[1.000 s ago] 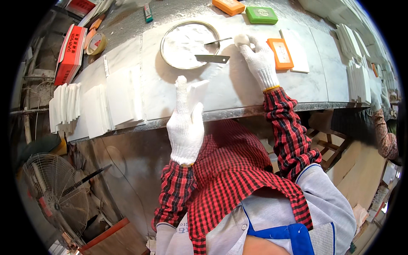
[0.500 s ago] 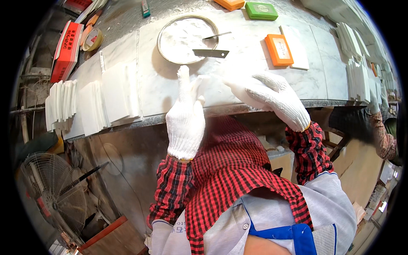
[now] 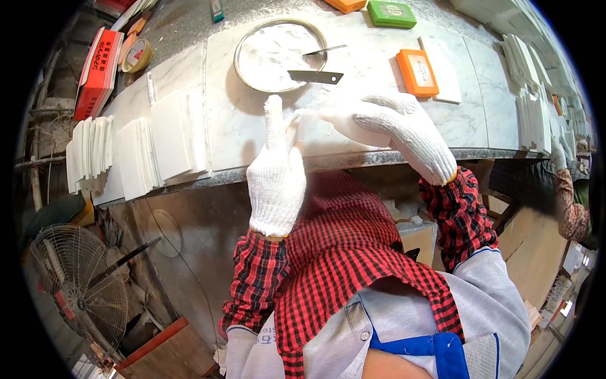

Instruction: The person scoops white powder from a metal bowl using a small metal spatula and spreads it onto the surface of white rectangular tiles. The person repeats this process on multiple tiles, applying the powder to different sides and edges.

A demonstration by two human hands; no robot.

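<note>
Both my hands wear white knitted gloves. My right hand (image 3: pixel 394 126) is wrapped round a white squeeze bottle (image 3: pixel 355 131), tipped on its side over the bench's front edge. Its narrow nozzle points left, to just beside the fingers of my left hand (image 3: pixel 276 174). One finger of that hand stretches away from me while the thumb presses in. A pale thing seems to be pinched there, hard to make out against the white bench. Just beyond stands a round metal bowl (image 3: pixel 237 66) of white powder or paste (image 3: pixel 271 54), with a dark flat blade (image 3: pixel 315 77) across its rim.
White slabs (image 3: pixel 180 136) stand in rows at the left, and more tile stacks (image 3: pixel 533 120) at the right. An orange box (image 3: pixel 417 72), a green box (image 3: pixel 391 14), a red box (image 3: pixel 100 72) and a tape roll (image 3: pixel 137 55) lie about. A fan (image 3: pixel 79 294) stands lower left.
My right hand has shifted slightly and turned, so the bottle shows more plainly with its nozzle by my left hand. The left hand stays nearly still.
</note>
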